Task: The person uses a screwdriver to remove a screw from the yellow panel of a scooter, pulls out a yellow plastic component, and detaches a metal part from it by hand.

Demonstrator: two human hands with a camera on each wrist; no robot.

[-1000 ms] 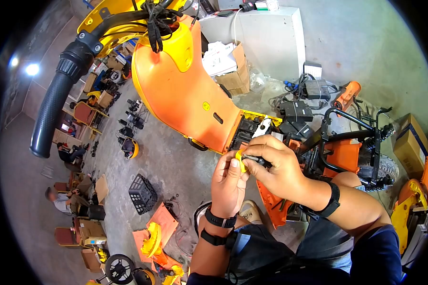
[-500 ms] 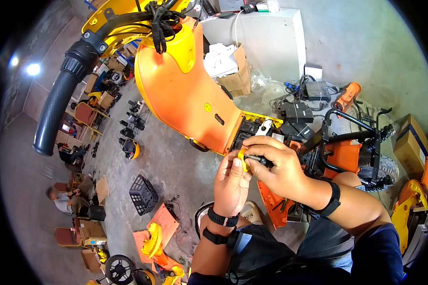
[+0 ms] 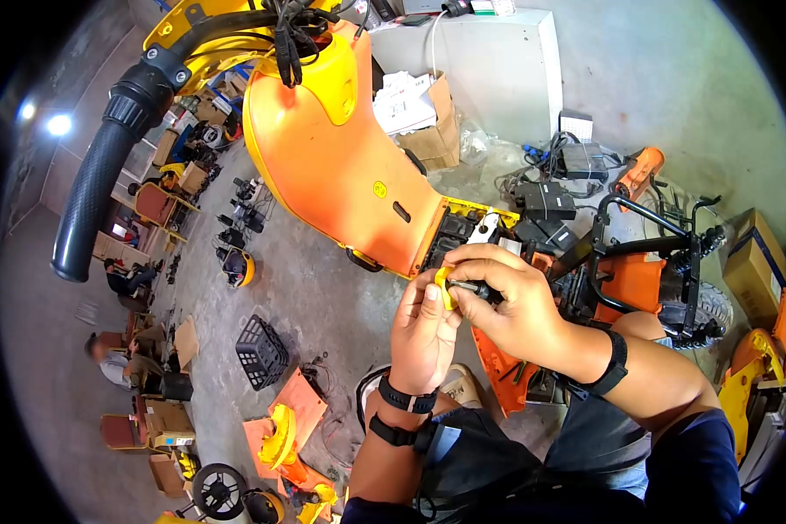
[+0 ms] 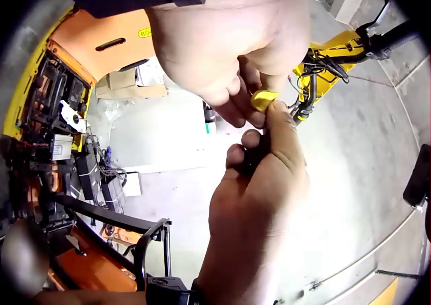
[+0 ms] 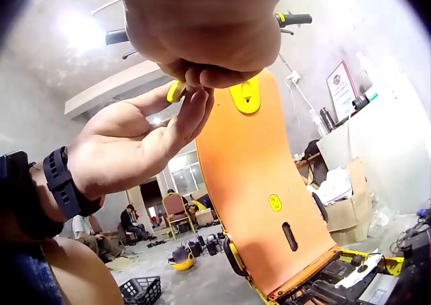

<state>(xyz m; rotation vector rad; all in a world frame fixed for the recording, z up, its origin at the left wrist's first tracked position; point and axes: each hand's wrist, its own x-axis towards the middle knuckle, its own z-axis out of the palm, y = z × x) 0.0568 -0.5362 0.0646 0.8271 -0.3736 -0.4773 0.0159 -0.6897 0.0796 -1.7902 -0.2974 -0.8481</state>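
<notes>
A small curved yellow plastic piece is pinched between the thumb and fingers of my left hand, in front of my body. My right hand grips a slim dark object whose end points at the yellow piece; its kind is mostly hidden by the fingers. In the left wrist view, the yellow piece lies between both hands' fingertips. The right wrist view shows only an edge of the yellow piece beside the fingers. Beyond the hands stands a scooter with an orange body panel.
A black handlebar grip juts out at upper left. At right lies a black tubular frame with a wheel. On the floor are a black crate, orange and yellow panels and a cardboard box. People sit far left.
The view shifts slightly with the head. Both hands keep their hold on the yellow piece and the dark object, with almost no movement.
</notes>
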